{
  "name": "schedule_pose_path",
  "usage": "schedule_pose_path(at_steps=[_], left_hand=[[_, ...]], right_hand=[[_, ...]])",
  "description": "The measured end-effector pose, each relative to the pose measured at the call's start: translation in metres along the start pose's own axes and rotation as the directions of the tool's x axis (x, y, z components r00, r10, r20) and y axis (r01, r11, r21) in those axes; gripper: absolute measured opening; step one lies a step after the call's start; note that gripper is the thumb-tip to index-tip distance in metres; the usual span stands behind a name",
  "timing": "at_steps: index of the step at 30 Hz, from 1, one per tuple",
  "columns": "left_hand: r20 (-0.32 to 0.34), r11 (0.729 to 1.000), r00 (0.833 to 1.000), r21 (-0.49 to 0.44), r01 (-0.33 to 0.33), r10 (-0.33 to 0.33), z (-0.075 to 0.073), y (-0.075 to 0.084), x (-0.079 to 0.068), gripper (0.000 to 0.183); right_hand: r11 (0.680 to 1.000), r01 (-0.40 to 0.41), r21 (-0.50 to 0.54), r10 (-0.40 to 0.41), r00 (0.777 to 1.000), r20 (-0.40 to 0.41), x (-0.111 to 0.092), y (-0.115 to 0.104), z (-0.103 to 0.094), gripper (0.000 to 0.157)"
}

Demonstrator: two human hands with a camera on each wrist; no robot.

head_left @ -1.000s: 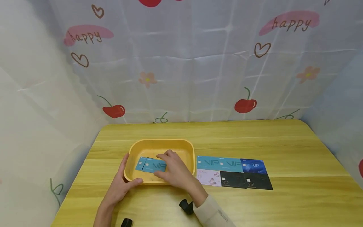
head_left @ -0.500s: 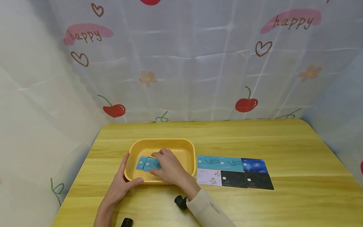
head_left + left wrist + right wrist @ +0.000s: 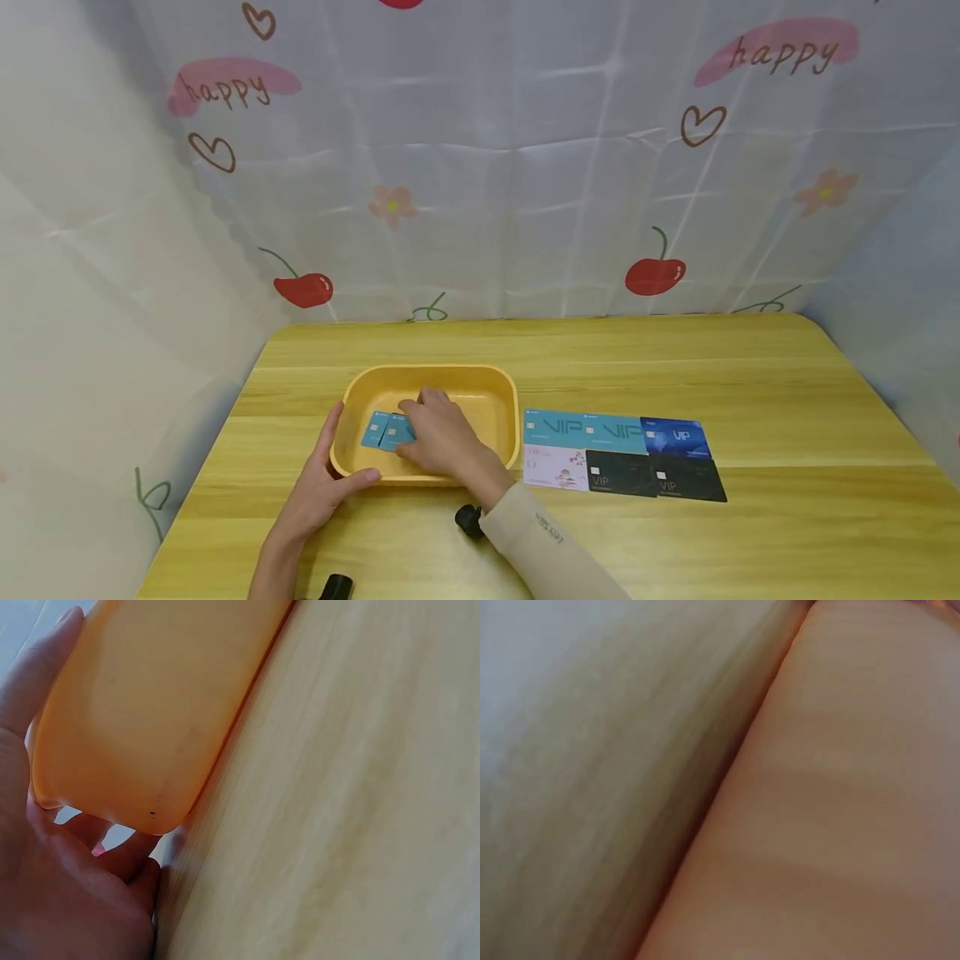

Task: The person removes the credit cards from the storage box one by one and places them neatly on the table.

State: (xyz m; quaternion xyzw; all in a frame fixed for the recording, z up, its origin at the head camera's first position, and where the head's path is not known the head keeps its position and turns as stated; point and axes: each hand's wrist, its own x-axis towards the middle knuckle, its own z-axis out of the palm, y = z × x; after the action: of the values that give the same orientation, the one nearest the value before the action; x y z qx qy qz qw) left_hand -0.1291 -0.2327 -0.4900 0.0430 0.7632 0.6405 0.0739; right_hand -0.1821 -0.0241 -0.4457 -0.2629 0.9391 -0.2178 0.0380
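A yellow plastic tray (image 3: 431,377) stands on the table, left of the middle. My left hand (image 3: 318,492) grips its left near corner, thumb along the front rim and fingers round the left side. In the left wrist view the fingers reach under the tray's wall (image 3: 150,712). Inside lie two blue chip cards, the right one overlapping the left card (image 3: 373,427). My right hand (image 3: 444,437) reaches into the tray and holds the right card (image 3: 397,432) between thumb and index finger at its near and far edges, covering its right part. The right wrist view shows no fingertips.
Right of the tray lie two rows of cards on the wooden table (image 3: 795,400): two light blue cards (image 3: 555,427) and a dark blue card (image 3: 675,437) behind, a pink flowered card (image 3: 555,468) and two black cards (image 3: 621,473) in front. A patterned curtain (image 3: 510,208) hangs behind.
My right hand has slid left over the blue card, so less of the card shows. The left hand keeps its grip on the tray. The head view has shifted slightly.
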Motion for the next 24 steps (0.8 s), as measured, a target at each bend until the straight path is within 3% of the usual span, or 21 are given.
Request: schedule_pose_path(at_steps=[8, 14, 24], left_hand=[[0.003, 1.000, 1.000, 0.014, -0.025, 0.025, 0.000, -0.001, 0.001, 0.106], [0.013, 1.000, 1.000, 0.005, -0.026, 0.026, 0.000, -0.001, 0.001, 0.105], [-0.007, 0.999, 1.000, 0.022, -0.023, 0.023, 0.000, -0.001, 0.001, 0.107]], right_hand=[[1.000, -0.006, -0.001, 0.006, 0.999, 0.043, 0.009, -0.001, 0.005, 0.063], [0.998, -0.020, -0.066, 0.026, 0.996, 0.089, 0.013, -0.004, 0.012, 0.064], [0.987, -0.036, -0.155, 0.043, 0.998, 0.045, 0.010, -0.001, 0.012, 0.064]])
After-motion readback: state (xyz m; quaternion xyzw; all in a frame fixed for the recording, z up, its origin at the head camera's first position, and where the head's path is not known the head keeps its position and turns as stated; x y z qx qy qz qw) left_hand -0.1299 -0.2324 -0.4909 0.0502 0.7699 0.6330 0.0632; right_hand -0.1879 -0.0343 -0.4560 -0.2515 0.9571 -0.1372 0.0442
